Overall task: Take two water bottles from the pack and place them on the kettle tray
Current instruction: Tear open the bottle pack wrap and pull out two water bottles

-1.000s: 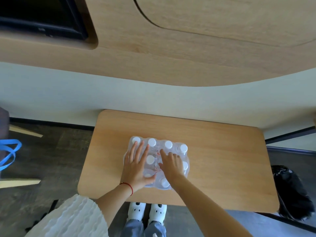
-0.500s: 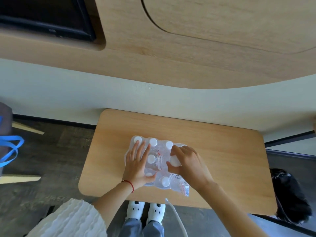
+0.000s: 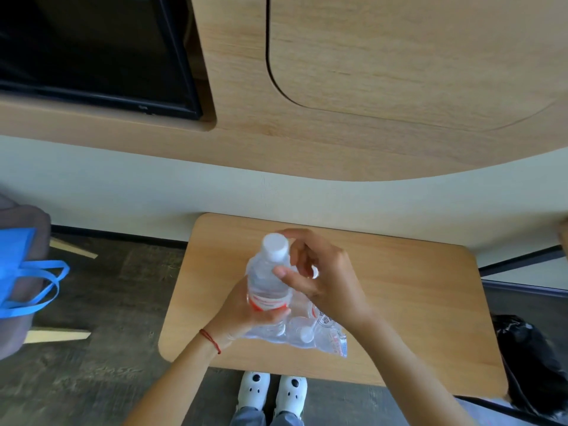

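Observation:
A clear water bottle (image 3: 269, 282) with a white cap and a red-and-white label is raised upright over the wooden table (image 3: 415, 302). My left hand (image 3: 242, 312) grips its lower body from below. My right hand (image 3: 322, 278) is just right of the neck with its fingers spread; the thumb rests on the bottle's shoulder and the forefinger curves behind the cap. Under both hands lies the shrink-wrapped pack of bottles (image 3: 307, 333), its torn plastic loose at the near right corner. The kettle tray is not in view.
A black screen (image 3: 92, 50) is set into the wood wall panel at the upper left. A blue bag (image 3: 21, 272) hangs on a chair at the left. A black bag (image 3: 528, 364) sits on the floor right of the table.
My right hand pulled one bottle up out of the pack. My left hand left the top of the pack and took hold of that bottle. The camera tilted upward.

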